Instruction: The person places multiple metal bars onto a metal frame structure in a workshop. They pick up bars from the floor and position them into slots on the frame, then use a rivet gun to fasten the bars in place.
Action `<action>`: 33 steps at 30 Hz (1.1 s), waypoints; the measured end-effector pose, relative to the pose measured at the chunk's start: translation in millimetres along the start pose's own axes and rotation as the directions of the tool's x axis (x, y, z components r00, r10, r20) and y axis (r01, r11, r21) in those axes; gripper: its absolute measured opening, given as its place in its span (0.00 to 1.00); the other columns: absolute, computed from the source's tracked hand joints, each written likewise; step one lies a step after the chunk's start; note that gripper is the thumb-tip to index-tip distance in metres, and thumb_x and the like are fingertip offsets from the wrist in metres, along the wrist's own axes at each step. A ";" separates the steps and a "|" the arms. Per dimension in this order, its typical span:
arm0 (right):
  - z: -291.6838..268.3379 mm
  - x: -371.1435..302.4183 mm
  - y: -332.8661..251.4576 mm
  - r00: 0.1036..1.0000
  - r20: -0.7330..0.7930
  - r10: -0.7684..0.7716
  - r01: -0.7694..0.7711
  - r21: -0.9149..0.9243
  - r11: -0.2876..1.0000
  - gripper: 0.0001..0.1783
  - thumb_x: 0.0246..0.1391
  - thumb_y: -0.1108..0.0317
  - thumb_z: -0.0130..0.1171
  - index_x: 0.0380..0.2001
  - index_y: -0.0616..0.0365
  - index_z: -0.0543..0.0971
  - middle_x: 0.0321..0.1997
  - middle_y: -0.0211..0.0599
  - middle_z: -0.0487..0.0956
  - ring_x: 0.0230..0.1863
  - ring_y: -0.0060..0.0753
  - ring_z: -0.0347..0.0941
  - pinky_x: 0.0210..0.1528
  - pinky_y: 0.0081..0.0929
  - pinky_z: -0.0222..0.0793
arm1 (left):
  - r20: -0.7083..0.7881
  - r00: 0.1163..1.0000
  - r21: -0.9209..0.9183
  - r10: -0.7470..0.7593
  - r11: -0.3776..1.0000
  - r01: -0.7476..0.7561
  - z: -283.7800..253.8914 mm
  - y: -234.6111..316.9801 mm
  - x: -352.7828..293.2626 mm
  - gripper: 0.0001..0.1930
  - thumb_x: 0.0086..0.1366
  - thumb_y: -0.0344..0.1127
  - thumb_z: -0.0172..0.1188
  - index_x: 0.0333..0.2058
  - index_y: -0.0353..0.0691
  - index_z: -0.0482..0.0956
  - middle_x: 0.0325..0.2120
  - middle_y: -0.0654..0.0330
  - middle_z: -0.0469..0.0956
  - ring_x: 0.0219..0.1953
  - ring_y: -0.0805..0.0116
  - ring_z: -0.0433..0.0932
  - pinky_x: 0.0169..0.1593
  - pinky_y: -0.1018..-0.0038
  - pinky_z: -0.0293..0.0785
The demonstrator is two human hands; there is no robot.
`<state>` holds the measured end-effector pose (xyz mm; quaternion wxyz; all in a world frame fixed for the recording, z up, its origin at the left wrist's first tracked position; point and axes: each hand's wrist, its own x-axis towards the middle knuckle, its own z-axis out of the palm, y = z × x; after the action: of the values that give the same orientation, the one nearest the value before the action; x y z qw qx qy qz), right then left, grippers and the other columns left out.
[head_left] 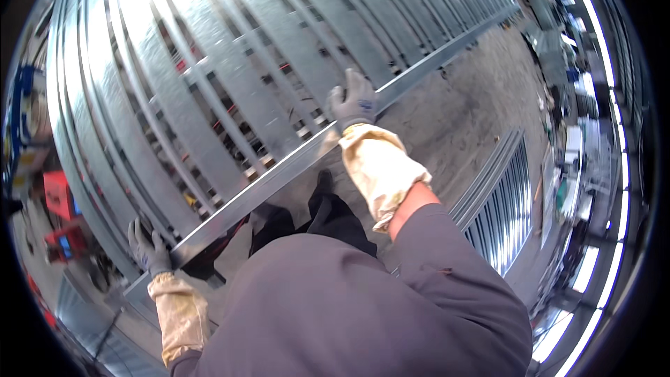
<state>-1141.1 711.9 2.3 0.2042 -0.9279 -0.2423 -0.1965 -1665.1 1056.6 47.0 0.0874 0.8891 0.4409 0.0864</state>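
Note:
A large galvanized metal panel [269, 122] with long parallel slats spreads out in front of me. Its near edge is a straight metal rail [255, 199] that slants up to the right. My left hand [148, 248], in a grey glove, is at the rail's left end with its fingers stretched out and apart. Farther along, my right hand [354, 101] lies over the rail, fingers extended onto the slats; its grey glove meets a pale protective sleeve [380, 167]. Another such sleeve [180, 311] covers my left forearm. The undersides of both hands are hidden.
A second slatted metal panel [499, 202] is low at the right, on or near the concrete floor [447, 108]. Two red machines [61, 195] stand at the left. Metal parts [572, 167] crowd the far right. Dark and red items show through the slat gaps.

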 end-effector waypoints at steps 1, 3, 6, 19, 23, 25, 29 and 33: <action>-2.0 -3.3 4.6 1.000 0.014 0.028 -0.028 0.001 1.000 0.29 0.52 0.57 0.59 0.56 0.58 0.76 0.56 0.49 0.77 0.56 0.54 0.72 0.60 0.53 0.66 | 0.017 1.000 -0.029 0.016 0.999 -0.015 4.6 -2.2 2.3 0.29 0.62 0.36 0.60 0.62 0.39 0.70 0.64 0.46 0.67 0.66 0.46 0.65 0.69 0.58 0.59; -3.6 -5.1 12.4 0.997 0.025 0.068 -0.069 0.026 0.997 0.30 0.53 0.56 0.58 0.57 0.59 0.75 0.57 0.48 0.76 0.58 0.53 0.70 0.62 0.53 0.64 | 0.026 0.998 -0.060 0.054 0.997 -0.052 12.6 -15.7 7.6 0.28 0.62 0.34 0.60 0.62 0.38 0.71 0.64 0.45 0.67 0.66 0.46 0.65 0.69 0.59 0.59; -7.5 -3.9 8.1 0.992 0.062 0.110 -0.112 0.042 0.993 0.31 0.53 0.54 0.57 0.58 0.58 0.74 0.58 0.46 0.75 0.60 0.51 0.69 0.63 0.54 0.61 | 0.037 0.999 -0.016 -0.015 1.000 0.016 18.2 -16.7 4.9 0.28 0.62 0.34 0.60 0.61 0.35 0.71 0.63 0.44 0.67 0.65 0.45 0.65 0.69 0.58 0.60; -83.0 -1.5 105.3 0.981 -0.041 0.189 -0.082 0.795 0.601 0.27 0.49 0.61 0.63 0.53 0.58 0.76 0.48 0.51 0.80 0.50 0.59 0.76 0.57 0.47 0.70 | -0.006 0.855 -0.167 0.519 0.843 -0.512 84.6 510.6 -14.5 0.33 0.55 0.41 0.70 0.59 0.39 0.72 0.61 0.45 0.68 0.65 0.43 0.64 0.67 0.53 0.59; -75.3 16.3 274.2 0.628 0.157 0.762 -0.654 0.638 0.408 0.21 0.62 0.56 0.58 0.47 0.64 0.75 0.42 0.53 0.79 0.40 0.53 0.78 0.45 0.43 0.75 | 0.081 0.812 -0.128 0.578 0.814 -0.567 107.4 621.2 -8.9 0.41 0.50 0.47 0.73 0.62 0.43 0.69 0.63 0.47 0.66 0.67 0.43 0.60 0.69 0.50 0.55; -54.9 33.2 354.5 0.500 0.101 0.860 -0.679 0.662 0.317 0.31 0.67 0.45 0.50 0.50 0.67 0.76 0.49 0.58 0.79 0.48 0.54 0.76 0.52 0.42 0.71 | 0.105 0.794 -0.082 0.599 0.801 -0.593 118.5 663.9 0.8 0.43 0.48 0.48 0.74 0.63 0.43 0.68 0.63 0.47 0.66 0.68 0.44 0.60 0.71 0.50 0.53; -49.4 105.8 428.0 0.293 0.270 0.917 -0.830 0.548 0.104 0.37 0.69 0.41 0.44 0.51 0.71 0.76 0.53 0.64 0.78 0.56 0.58 0.75 0.55 0.41 0.70 | 0.145 0.795 -0.026 0.588 0.806 -0.592 149.2 712.6 16.8 0.46 0.44 0.49 0.76 0.63 0.44 0.68 0.64 0.48 0.65 0.69 0.46 0.58 0.73 0.49 0.49; -22.6 148.8 435.5 0.045 0.335 0.941 -0.929 0.361 -0.084 0.44 0.66 0.32 0.42 0.54 0.69 0.78 0.52 0.60 0.81 0.56 0.56 0.77 0.55 0.38 0.73 | 0.122 0.793 -0.065 0.597 0.802 -0.594 163.3 717.6 25.1 0.48 0.39 0.47 0.78 0.61 0.45 0.70 0.64 0.48 0.65 0.69 0.45 0.58 0.73 0.49 0.49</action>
<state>-796.4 408.2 -33.3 0.5129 -0.7408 0.4299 0.0584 -1060.7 636.1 56.7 0.0958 0.9853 0.1309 0.0536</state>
